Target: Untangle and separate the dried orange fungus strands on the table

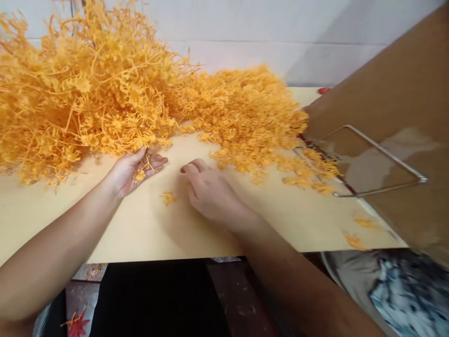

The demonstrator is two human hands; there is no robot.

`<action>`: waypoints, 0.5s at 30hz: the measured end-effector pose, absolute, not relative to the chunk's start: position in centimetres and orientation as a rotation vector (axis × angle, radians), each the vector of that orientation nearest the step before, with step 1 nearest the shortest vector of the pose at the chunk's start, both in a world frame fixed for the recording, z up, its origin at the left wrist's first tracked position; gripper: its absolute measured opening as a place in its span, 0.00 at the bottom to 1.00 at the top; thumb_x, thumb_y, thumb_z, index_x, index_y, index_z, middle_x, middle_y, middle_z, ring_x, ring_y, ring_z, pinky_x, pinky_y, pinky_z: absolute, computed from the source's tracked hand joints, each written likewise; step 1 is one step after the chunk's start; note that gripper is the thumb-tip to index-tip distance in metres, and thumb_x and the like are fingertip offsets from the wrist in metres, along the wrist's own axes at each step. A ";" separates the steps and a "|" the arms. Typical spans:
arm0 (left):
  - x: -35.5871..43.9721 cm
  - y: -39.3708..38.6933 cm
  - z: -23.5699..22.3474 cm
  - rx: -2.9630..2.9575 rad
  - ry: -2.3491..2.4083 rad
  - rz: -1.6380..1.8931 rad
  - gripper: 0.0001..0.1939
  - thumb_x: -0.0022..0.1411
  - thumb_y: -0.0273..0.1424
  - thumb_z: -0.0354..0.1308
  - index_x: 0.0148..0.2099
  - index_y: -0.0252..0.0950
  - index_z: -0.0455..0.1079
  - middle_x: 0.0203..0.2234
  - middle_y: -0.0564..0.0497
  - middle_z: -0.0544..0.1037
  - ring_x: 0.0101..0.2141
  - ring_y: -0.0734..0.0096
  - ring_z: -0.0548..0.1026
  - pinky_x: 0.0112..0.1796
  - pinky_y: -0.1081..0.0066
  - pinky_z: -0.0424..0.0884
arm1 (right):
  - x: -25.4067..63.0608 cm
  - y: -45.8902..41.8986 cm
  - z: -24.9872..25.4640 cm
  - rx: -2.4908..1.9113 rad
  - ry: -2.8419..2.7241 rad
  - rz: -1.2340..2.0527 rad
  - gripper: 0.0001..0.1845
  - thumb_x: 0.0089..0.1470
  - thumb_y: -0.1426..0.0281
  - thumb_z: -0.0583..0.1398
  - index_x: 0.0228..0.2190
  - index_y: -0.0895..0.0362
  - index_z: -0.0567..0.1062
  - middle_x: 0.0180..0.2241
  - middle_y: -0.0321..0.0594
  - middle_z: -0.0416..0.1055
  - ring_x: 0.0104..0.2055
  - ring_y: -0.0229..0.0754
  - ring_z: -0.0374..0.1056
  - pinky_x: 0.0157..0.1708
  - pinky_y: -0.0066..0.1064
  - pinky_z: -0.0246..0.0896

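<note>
My left hand (135,171), palm up, holds a small orange plastic flower sprig (139,175) between thumb and fingers. Its fingertips reach the front edge of a tall, tangled heap of orange plastic flower stems (98,89). To the right, just above the tabletop, my right hand (212,189) has its fingers curled together, and whatever may be in them is hidden. A single loose orange flower (169,198) lies on the table between the two hands. Beyond my right hand spreads a lower pile of orange flower heads (245,117).
The pale yellow table (140,238) ends close to my body. On the right, a large brown cardboard sheet or box (396,103) leans in, with a bent metal wire frame (386,152) against it. Loose petals (355,241) lie near the right corner. A white wall (245,28) stands behind.
</note>
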State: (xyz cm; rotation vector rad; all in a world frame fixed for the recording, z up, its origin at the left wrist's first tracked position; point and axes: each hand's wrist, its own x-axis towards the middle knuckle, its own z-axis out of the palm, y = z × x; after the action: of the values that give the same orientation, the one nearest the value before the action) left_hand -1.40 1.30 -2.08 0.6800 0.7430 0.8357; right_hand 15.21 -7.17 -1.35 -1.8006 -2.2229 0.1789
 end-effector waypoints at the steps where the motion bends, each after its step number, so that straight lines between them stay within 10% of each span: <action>1: -1.4 1.3 -2.1 0.684 0.752 0.840 0.10 0.61 0.31 0.48 0.35 0.29 0.67 0.28 0.44 0.77 0.35 0.67 0.77 0.48 0.61 0.67 | 14.6 -7.5 -1.5 -1.747 -2.277 0.153 0.16 0.49 0.80 0.48 0.39 0.63 0.69 0.41 0.53 0.64 0.38 0.46 0.60 0.36 0.36 0.56; 9: -1.3 1.2 -1.9 0.703 0.762 0.859 0.11 0.62 0.30 0.46 0.37 0.29 0.67 0.27 0.44 0.77 0.35 0.67 0.77 0.47 0.61 0.68 | 13.5 -8.0 -3.7 -1.220 -2.631 -0.157 0.15 0.58 0.73 0.46 0.36 0.62 0.71 0.39 0.49 0.66 0.41 0.46 0.54 0.41 0.36 0.55; 15: -1.3 1.4 -2.3 0.703 0.725 0.865 0.10 0.60 0.30 0.48 0.35 0.28 0.67 0.28 0.44 0.77 0.34 0.66 0.77 0.47 0.59 0.67 | 21.6 -3.3 -3.4 -1.849 -2.292 -0.489 0.13 0.52 0.77 0.49 0.31 0.64 0.73 0.38 0.54 0.67 0.41 0.50 0.55 0.38 0.41 0.53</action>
State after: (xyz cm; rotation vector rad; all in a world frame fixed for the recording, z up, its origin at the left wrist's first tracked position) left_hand -1.29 1.39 -2.26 0.7033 0.7253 0.8652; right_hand 21.58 -3.26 -3.41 -1.8495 -2.2920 -0.4894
